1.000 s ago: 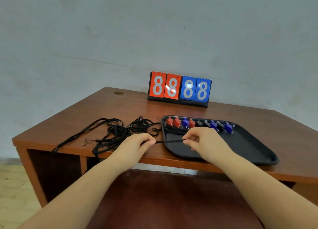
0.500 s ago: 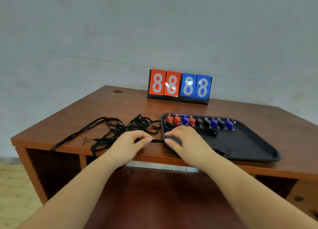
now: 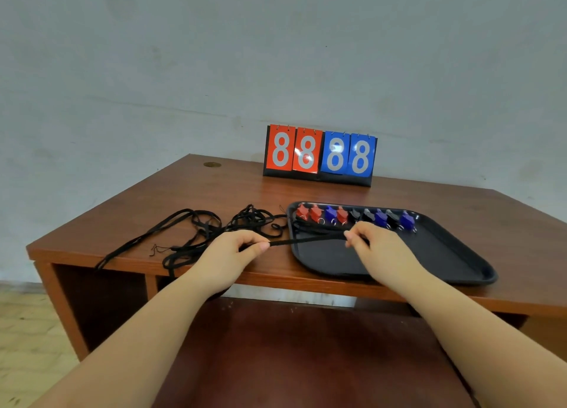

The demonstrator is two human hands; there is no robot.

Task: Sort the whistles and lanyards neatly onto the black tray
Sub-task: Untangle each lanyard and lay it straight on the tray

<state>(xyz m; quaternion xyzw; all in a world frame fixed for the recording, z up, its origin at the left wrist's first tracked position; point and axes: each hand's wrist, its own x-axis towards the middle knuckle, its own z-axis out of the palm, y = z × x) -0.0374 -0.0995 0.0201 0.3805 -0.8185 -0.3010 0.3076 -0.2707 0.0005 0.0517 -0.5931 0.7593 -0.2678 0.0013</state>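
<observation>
Over the bench (image 3: 214, 189) front edge, left hand (image 3: 228, 252) and right hand (image 3: 379, 248) each pinch one black lanyard (image 3: 306, 241) stretched across the black tray (image 3: 454, 254) rim. Whistles (image 3: 352, 215) line its far wall — near half bare. Tangled lanyards (image 3: 196, 229) lie left. Scoreboard (image 3: 320, 154) reads 8888.

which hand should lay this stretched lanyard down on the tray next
Probably the right hand: it pinches the lanyard directly over the black tray, below the whistles. The left hand pinches the other end over bare desk, beside the tangled pile.
</observation>
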